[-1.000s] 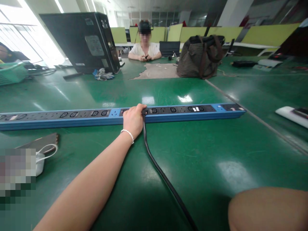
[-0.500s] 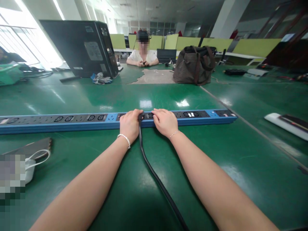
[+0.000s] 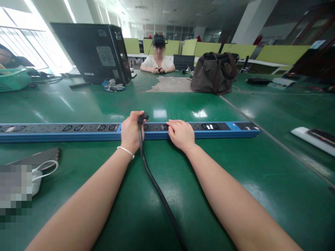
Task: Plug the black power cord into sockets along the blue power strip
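A long blue power strip (image 3: 214,134) with black sockets lies across the green table in front of me. My left hand (image 3: 130,132) is closed around a black power plug (image 3: 146,116), which is lifted just above the strip, out of the sockets. From the plug a thick black cable (image 3: 154,181) runs down toward me. My right hand (image 3: 181,133) grips the power strip to the right of the plug, its fingers over the top face and the thumb near a socket. Part of the strip is hidden behind both hands.
Beyond the strip stand a black computer case (image 3: 89,52), work gloves (image 3: 113,85) and a brown bag (image 3: 213,75). A person (image 3: 158,62) sits across the table. A green basket (image 3: 13,80) is far left; a white-and-dark object (image 3: 314,137) lies right.
My left hand has raised the plug out of the strip and moved it up and left, the cable following. My right hand keeps its place on the strip. The view has shifted slightly.
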